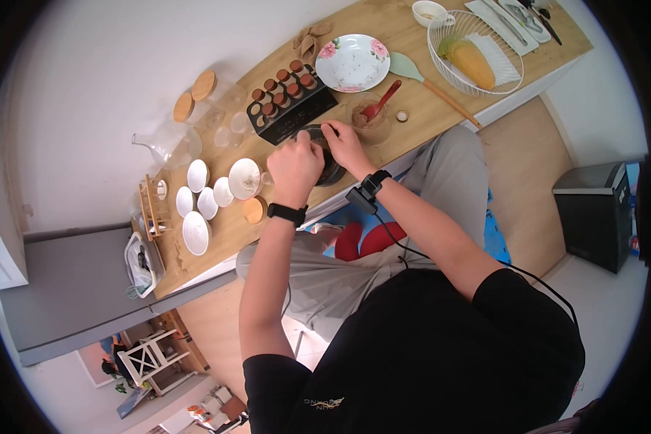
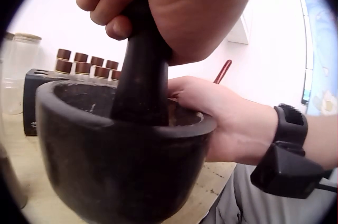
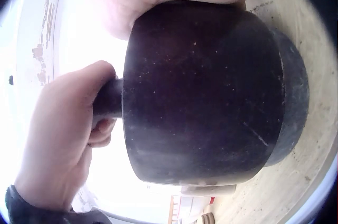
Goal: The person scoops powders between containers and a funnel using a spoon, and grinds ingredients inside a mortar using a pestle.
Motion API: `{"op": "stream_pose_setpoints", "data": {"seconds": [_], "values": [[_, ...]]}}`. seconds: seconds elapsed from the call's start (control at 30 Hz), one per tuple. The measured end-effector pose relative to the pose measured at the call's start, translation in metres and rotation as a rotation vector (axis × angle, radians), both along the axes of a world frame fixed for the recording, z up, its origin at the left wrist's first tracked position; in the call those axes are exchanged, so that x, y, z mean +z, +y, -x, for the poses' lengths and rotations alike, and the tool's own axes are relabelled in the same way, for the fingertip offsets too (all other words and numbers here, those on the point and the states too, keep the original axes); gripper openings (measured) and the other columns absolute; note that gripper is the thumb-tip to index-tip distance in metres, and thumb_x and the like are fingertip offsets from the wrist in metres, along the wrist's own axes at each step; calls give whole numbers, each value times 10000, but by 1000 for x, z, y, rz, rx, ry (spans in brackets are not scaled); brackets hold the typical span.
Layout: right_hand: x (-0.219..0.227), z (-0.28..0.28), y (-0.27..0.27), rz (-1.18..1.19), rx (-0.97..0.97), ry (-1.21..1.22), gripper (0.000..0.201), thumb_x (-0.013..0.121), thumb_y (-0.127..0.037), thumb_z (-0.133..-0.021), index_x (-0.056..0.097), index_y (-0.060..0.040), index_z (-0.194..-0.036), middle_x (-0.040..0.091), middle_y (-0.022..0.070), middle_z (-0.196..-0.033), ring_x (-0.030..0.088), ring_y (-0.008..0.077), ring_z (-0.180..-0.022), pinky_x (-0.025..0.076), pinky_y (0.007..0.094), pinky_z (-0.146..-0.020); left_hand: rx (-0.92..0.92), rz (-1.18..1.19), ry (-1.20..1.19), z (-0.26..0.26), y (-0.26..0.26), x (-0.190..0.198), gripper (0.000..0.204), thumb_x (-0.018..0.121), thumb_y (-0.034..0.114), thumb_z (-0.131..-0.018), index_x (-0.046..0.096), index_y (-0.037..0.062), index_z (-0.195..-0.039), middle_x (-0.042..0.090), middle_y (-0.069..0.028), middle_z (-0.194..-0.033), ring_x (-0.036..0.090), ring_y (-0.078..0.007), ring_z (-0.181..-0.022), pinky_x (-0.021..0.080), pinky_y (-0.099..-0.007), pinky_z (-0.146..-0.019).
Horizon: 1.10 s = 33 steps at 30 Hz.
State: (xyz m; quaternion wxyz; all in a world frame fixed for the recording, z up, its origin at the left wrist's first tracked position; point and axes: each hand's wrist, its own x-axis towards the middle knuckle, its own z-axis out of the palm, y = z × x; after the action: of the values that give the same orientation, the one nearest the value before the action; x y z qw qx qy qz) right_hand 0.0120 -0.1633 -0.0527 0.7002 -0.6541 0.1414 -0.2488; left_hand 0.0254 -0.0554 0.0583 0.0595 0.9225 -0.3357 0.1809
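A black mortar (image 2: pixel 121 166) stands upright on the wooden table. My left hand (image 1: pixel 296 168) grips the black pestle (image 2: pixel 141 84) in a fist from above, its lower end down inside the bowl. My right hand (image 1: pixel 349 150) holds the mortar's rim on the right side, thumb over the edge, in the left wrist view. In the right wrist view the mortar's rounded outer wall and its foot fill the middle, with the pestle's shaft (image 3: pixel 108 100) coming out of the mouth into the left fist. The bottom of the bowl is hidden.
Behind the mortar stands a black rack (image 1: pixel 296 112) of cork-topped jars. Beside it is a clear container (image 1: pixel 377 132) with brown paste and a red spatula (image 1: pixel 383 101). Several white bowls (image 1: pixel 197 233) are at left; a flowered plate (image 1: pixel 352 64) and wire basket (image 1: pixel 512 79) lie farther right.
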Motion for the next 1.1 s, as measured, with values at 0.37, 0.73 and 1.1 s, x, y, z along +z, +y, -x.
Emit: {"op": "stream_pose_setpoints", "data": {"seconds": [0.37,0.73,1.1], "values": [[3,1,-1,-26,31,65,318,549,-238,-952,628,62,-1019,662,189,-834,643,284,-767,485,365,-721,212,28,237,-60,1,-13,206,594,262,-769,681,76,-747,671,-205,-715,664,-393,-679,543,-477,-626],[0,0,1,-3,-21,5,318,549,-243,-951,632,56,-1021,664,190,-826,643,280,-758,486,365,-710,40,-23,-4,3,3,1,135,609,176,-785,551,80,-709,607,-149,-562,623,-339,-516,493,-443,-463],[-2,-2,1,4,-32,-25,320,553,-238,-951,625,70,-1002,660,196,-826,639,278,-751,482,362,-707,117,26,90,-38,-10,-7,178,618,239,-768,633,72,-710,652,-183,-650,652,-375,-618,525,-470,-556]]}}
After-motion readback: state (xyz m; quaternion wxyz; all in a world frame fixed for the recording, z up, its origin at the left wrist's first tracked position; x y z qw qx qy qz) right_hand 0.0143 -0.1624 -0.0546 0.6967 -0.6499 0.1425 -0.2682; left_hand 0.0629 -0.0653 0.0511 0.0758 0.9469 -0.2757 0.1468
